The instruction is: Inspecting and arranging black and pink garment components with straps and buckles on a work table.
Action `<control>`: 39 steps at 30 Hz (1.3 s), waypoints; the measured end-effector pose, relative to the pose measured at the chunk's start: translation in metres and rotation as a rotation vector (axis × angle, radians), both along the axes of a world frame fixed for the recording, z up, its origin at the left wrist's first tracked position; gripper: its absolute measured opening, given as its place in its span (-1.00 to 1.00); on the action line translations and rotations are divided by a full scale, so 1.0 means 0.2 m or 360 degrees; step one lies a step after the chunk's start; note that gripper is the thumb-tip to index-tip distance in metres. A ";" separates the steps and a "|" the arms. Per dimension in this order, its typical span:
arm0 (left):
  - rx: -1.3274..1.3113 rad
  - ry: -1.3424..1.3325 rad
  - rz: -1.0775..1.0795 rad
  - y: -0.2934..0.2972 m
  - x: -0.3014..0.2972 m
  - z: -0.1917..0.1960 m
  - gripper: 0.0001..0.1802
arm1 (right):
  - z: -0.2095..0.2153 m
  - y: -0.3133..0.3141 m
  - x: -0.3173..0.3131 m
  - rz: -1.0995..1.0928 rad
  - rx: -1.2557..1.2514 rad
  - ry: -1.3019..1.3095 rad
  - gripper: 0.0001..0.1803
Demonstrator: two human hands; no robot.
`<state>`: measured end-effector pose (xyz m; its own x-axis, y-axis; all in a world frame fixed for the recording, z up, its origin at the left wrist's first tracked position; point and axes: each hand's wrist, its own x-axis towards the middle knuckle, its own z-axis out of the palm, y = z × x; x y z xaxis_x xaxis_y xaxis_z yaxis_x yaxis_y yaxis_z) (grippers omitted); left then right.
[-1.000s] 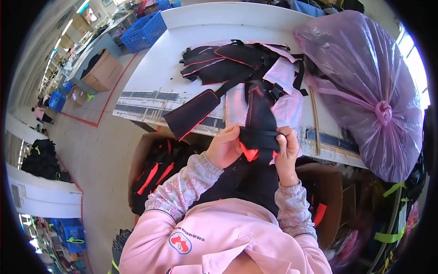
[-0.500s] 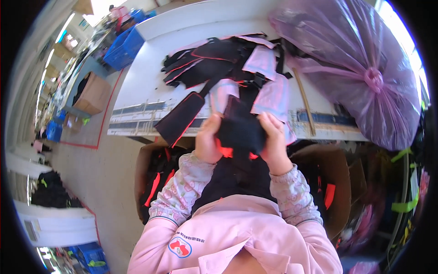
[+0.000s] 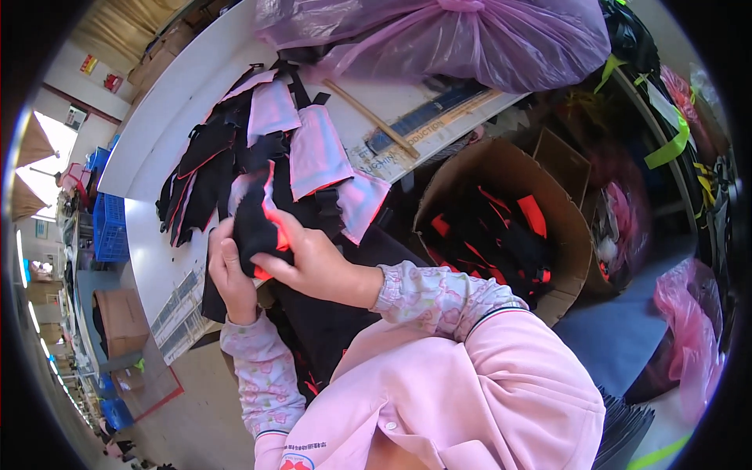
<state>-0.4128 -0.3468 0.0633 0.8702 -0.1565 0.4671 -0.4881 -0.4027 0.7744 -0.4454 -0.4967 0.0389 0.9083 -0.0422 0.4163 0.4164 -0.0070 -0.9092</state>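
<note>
A folded black fabric piece with an orange-red edge (image 3: 256, 223) is held up between both my hands, just over the front edge of the white table. My left hand (image 3: 229, 270) closes around its left side, fingers upright. From the right, my right hand (image 3: 319, 262) pinches the orange-red edge, thumb on top. Behind them lies a heap of black fabric straps with orange-red trim (image 3: 207, 153). Pale pink-and-white panels (image 3: 319, 149) spread beside it, near my right hand. The back of the held piece is hidden.
A large tied purple plastic bag (image 3: 470, 43) covers the table's far side. A wooden stick (image 3: 372, 117) lies on the tabletop. To the right stands an open cardboard box (image 3: 442, 184) with black and orange-red pieces inside. A blue crate (image 3: 110, 227) is at the left.
My view has turned to the right, showing more of the cardboard box. My hands have come closer together, and the black piece is now turned with its orange-red edge toward my right hand.
</note>
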 end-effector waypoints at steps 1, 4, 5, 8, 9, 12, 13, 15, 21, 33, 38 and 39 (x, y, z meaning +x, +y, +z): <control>-0.0258 0.0495 -0.0142 0.02 0.01 -0.03 -0.51 | -0.01 -0.01 0.00 -0.0010 0.0008 0.0001 -0.35; -0.0299 0.0658 -0.0148 0.01 -0.02 -0.05 -0.68 | -0.01 -0.03 0.00 -0.0017 -0.0414 0.0009 -0.33; -0.0291 0.0660 -0.0140 0.01 -0.03 -0.05 -0.68 | -0.01 -0.03 0.00 -0.0044 -0.0465 -0.0067 -0.37; -0.0484 0.0638 0.0105 0.01 -0.03 -0.03 -0.80 | 0.05 -0.03 0.02 -0.0070 -0.0719 -0.0139 -0.42; -0.0396 0.0577 0.0162 0.00 -0.02 -0.02 -0.82 | 0.05 -0.03 0.03 -0.0064 -0.0748 -0.0136 -0.43; -0.0620 0.0783 0.0113 0.03 0.04 0.02 -0.89 | 0.09 -0.05 0.07 0.0033 -0.1100 0.0011 -0.30; -0.0844 0.0890 -0.0028 0.02 0.06 0.05 -0.87 | 0.08 -0.06 0.07 0.0035 -0.1067 -0.0013 -0.29; -0.1065 0.0955 -0.0025 0.00 0.06 0.10 -0.82 | 0.10 -0.05 0.08 0.0066 -0.1060 -0.0066 -0.28; 0.0100 -0.0291 0.0748 0.18 0.33 -0.02 -0.67 | -0.10 0.13 0.11 0.0144 -0.0448 -0.0169 -0.49; 0.0039 -0.0295 0.1106 1.02 0.47 0.25 -0.78 | 0.02 -0.39 -0.25 0.1312 -0.0514 0.0518 -0.73; -0.0378 0.0132 0.0034 0.85 0.30 0.34 -0.61 | -0.37 -1.04 -0.53 0.0104 -0.1329 0.0094 -0.89; -0.0097 0.0299 0.0141 0.91 0.30 0.27 -0.56 | -0.45 -1.20 -0.65 -0.0016 -0.1615 0.0279 -0.83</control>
